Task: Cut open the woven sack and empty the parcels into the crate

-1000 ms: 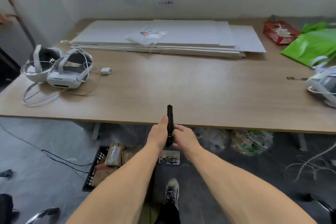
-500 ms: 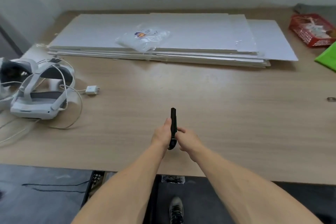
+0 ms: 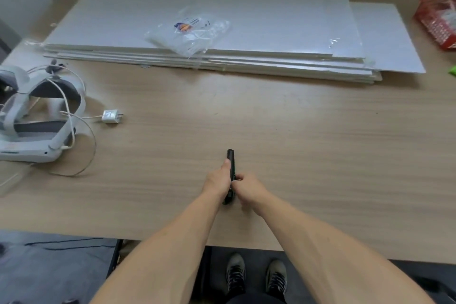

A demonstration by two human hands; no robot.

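A black utility knife [image 3: 230,158] with a green strip points away from me over the front middle of the wooden table [image 3: 308,136]. My left hand [image 3: 217,181] is wrapped around its handle, thumb along the top. My right hand [image 3: 248,189] pinches the knife's rear part from the right. I see no blade sticking out of the tip. Just a dark edge of the black crate [image 3: 116,253] shows under the table's front edge at the lower left. No woven sack or parcels are in view.
A stack of white boards [image 3: 246,20] lies across the back, with a clear plastic bag [image 3: 190,32] on it. A white headset [image 3: 37,116] with cable and charger plug [image 3: 111,116] sits at the left. A red basket [image 3: 439,20] is at the far right.
My view has moved forward over the table, and the crate with parcels below has dropped almost out of sight. Both hands have kept hold of the knife and now hover above the tabletop.
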